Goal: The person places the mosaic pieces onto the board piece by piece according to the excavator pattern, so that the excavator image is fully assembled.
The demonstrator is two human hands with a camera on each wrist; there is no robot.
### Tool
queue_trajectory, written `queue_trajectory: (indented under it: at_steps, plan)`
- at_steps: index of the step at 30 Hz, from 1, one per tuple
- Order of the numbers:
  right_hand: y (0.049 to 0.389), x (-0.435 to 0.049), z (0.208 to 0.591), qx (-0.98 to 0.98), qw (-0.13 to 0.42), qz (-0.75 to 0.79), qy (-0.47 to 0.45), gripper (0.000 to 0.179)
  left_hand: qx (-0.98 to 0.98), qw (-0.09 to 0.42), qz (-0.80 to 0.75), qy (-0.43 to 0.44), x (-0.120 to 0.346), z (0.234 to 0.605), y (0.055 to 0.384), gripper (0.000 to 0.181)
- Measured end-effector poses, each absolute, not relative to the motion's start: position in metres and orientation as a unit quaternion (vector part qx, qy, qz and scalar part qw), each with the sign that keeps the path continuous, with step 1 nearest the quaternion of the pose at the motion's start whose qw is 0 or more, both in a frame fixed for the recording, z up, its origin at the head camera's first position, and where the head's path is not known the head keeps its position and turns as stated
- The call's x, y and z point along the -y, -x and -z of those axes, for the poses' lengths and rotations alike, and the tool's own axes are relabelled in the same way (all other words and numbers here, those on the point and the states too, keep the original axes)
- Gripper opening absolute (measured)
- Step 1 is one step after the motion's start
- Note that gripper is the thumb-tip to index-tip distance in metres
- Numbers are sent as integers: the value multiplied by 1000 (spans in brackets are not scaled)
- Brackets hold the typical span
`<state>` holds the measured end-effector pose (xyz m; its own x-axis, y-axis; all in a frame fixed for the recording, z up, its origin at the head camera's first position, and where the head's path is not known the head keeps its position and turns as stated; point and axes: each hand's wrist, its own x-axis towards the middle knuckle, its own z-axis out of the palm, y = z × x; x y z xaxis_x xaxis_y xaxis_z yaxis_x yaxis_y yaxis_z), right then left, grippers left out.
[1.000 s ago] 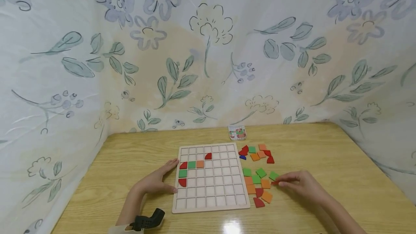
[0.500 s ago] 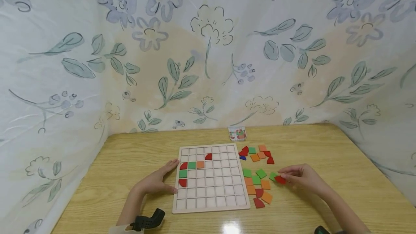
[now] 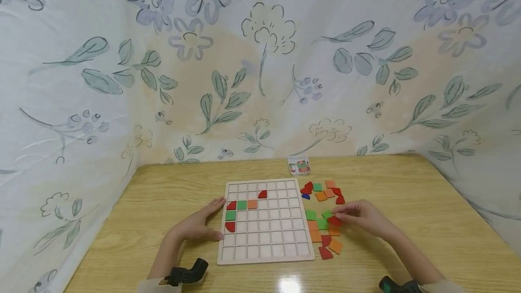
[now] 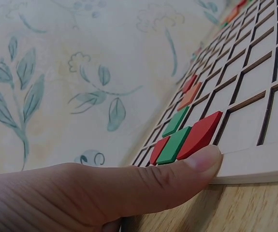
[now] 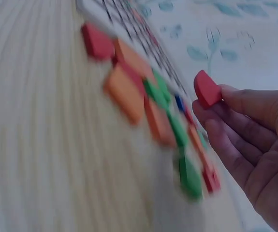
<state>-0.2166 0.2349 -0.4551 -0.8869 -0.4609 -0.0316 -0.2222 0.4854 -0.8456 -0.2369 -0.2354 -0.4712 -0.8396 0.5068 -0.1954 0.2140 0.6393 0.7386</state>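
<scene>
My right hand (image 3: 362,217) pinches a red quarter-circle tile (image 5: 207,90) between thumb and fingers. In the head view that tile overlaps the green and orange tiles lying right of the board. The wooden grid board (image 3: 264,251) lies flat on the table. Along its left edge rests my left hand (image 3: 195,225), fingers spread and thumb extended. The left wrist view has the thumb (image 4: 204,158) on the board's rim, close by a red tile (image 4: 200,135). Red, green and orange tiles sit in several cells at the board's left and upper part.
Loose green, orange and red tiles (image 3: 325,253) lie just right of the board. A second cluster, with an orange tile (image 3: 330,184) and a blue piece (image 3: 305,196), lies farther back. Behind the board is a small pattern card (image 3: 299,166). A floral cloth (image 3: 244,80) bounds the table.
My right hand has raised the red quarter-circle tile from the right side of the loose tiles and carried it left over them. The left hand stays at the board's edge.
</scene>
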Motion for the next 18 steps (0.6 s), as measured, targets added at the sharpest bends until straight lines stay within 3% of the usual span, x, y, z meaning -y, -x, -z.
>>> queue_trajectory:
  at_steps: [5,18]
  plan:
    - [226,-199,455,-833,132,478,246,24,-885,200,-370,-199,236,472,238,98]
    - [244,-74,455,-814,174,489,261,18,-883,200,-372,-204,238,470,241,97]
